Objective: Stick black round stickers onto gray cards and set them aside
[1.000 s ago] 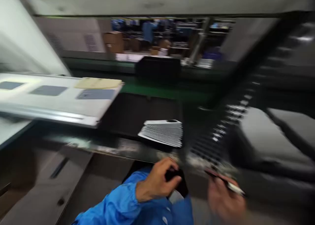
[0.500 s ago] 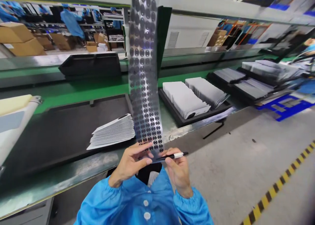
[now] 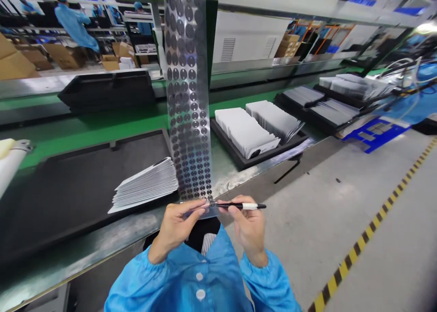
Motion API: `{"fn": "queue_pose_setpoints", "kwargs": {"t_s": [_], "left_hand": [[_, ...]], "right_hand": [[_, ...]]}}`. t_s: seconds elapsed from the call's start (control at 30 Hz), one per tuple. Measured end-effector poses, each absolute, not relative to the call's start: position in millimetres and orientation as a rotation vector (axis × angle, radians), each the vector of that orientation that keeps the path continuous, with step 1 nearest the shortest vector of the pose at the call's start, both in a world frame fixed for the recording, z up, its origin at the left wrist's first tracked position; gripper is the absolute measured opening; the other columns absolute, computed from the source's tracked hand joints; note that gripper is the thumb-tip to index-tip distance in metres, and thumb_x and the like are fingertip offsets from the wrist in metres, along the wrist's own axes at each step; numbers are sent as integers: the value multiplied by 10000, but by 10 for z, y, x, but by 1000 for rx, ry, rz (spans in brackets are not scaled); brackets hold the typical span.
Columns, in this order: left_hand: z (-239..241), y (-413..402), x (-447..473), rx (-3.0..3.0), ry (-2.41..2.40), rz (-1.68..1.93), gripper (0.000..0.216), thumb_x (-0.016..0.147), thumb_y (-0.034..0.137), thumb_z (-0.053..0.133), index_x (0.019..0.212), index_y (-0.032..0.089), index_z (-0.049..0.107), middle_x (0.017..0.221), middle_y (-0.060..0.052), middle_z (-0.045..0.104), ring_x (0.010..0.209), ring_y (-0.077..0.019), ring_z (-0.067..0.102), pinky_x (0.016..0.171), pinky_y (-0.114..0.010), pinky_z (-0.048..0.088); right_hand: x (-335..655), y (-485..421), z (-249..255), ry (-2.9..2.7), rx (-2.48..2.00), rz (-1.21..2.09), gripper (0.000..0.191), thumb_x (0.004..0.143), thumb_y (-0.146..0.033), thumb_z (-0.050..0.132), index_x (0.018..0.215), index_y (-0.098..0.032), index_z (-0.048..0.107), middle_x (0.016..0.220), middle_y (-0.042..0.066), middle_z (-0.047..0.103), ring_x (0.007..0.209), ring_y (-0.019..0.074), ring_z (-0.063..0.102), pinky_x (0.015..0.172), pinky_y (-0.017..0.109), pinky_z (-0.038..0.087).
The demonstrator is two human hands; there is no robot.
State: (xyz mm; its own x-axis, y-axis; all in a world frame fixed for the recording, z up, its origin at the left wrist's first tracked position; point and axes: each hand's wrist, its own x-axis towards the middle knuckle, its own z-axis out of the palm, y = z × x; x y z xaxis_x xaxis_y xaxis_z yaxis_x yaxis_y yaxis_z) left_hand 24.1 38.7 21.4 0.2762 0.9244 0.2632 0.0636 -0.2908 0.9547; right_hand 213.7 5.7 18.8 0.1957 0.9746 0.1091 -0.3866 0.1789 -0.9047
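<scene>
A long clear sheet (image 3: 186, 98) covered with rows of small dark round stickers stands upright in front of me. My left hand (image 3: 175, 227) pinches its bottom edge with closed fingers. My right hand (image 3: 247, 225) is closed on a thin black-and-white pen-like tool (image 3: 239, 206), held level with its tip at the sheet's lower edge. A fanned stack of white cards (image 3: 145, 183) lies on a black tray (image 3: 68, 184) just left of the sheet. Both my sleeves are blue.
A second black tray (image 3: 239, 159) with two rows of white cards sits to the right, with more trays (image 3: 327, 107) beyond. A green conveyor (image 3: 85, 125) runs behind them. People in blue work far back left. Grey floor with a yellow-black stripe (image 3: 368, 237) lies right.
One second ago the view was blurred, hands low at the bench edge. The sticker sheet then came up upright; since half a second ago the view and the pen shifted slightly.
</scene>
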Motion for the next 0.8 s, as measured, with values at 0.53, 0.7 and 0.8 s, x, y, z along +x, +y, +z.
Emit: {"fn": "queue_pose_setpoints", "kwargs": {"t_s": [0.53, 0.7, 0.8], "left_hand": [[203, 365, 281, 1500, 1068, 1175, 366, 900, 207, 700, 1233, 56, 692, 1009, -60, 708, 920, -175, 710, 873, -200, 571], [194, 372, 279, 1679, 1079, 1290, 192, 896, 134, 688, 1070, 71, 742, 992, -43, 717, 874, -138, 718, 832, -148, 570], [226, 380, 280, 1752, 1105, 1334, 128, 874, 105, 704, 990, 88, 756, 957, -27, 725, 852, -113, 719, 812, -111, 560]], "right_hand": [[2085, 104, 190, -829, -946, 1224, 192, 900, -257, 725, 1009, -163, 600, 898, 58, 722, 870, 259, 729, 771, 408, 639], [2076, 121, 195, -838, -914, 1231, 153, 912, -231, 711, 1016, -179, 611, 916, 32, 724, 877, 239, 729, 773, 382, 638], [2078, 124, 188, -843, -920, 1250, 172, 906, -240, 720, 1018, -175, 606, 922, 42, 728, 870, 242, 728, 772, 367, 637]]}}
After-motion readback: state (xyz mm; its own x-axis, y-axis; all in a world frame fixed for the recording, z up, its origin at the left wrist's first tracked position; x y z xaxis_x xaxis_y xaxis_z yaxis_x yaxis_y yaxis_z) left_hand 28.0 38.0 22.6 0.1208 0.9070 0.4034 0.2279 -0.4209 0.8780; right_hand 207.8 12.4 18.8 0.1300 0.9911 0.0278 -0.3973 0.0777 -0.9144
